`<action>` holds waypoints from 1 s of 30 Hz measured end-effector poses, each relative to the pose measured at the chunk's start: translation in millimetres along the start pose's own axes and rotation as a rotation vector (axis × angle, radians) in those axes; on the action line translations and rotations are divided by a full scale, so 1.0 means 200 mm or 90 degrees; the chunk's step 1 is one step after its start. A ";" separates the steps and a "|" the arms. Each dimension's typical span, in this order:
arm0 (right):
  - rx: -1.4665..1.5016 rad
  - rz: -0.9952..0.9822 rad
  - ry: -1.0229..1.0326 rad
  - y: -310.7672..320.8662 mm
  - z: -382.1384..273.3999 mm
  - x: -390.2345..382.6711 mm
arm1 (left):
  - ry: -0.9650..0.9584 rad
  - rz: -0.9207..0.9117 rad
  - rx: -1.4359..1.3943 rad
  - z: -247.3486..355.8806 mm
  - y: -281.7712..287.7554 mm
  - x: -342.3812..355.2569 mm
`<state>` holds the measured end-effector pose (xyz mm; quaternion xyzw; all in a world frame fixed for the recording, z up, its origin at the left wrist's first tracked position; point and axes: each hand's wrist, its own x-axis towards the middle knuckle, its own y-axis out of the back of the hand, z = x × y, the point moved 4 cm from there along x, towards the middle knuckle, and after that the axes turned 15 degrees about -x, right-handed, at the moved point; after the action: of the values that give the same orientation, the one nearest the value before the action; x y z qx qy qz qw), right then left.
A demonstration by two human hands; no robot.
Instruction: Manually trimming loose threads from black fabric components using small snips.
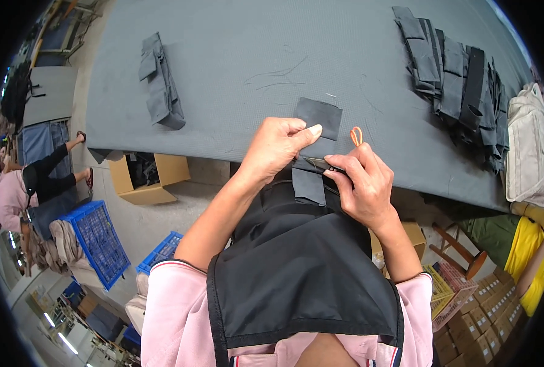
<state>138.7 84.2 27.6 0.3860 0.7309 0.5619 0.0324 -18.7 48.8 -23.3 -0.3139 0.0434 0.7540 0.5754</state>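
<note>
My left hand (279, 147) pinches a dark grey fabric strip (318, 116) between thumb and fingers at the table's near edge. The strip has folded, layered sections, and its lower end (309, 186) hangs in front of my black apron. Closed around small thread snips (313, 160), my right hand (366, 183) holds their thin metal blades against the strip, pointing left just below my left hand. An orange cord loop (357, 136) sticks up by my right forefinger. Most of the snips' handle is hidden in my fingers.
Grey cloth covers the table (223, 79), with loose threads on it. A small fabric bundle (160, 82) lies left, a larger pile (458, 85) right, beside a pale bag (528, 144). Below stand an open carton (125, 180) and blue crates (97, 241). Other people are at both sides.
</note>
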 end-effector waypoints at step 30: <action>0.020 -0.011 -0.027 0.01 -0.01 -0.01 | -0.033 0.002 -0.029 -0.01 0.00 0.00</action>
<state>139.7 81.7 29.5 0.3923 0.7419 0.5417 0.0468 -17.8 48.9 -24.9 -0.3069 0.0119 0.7636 0.5679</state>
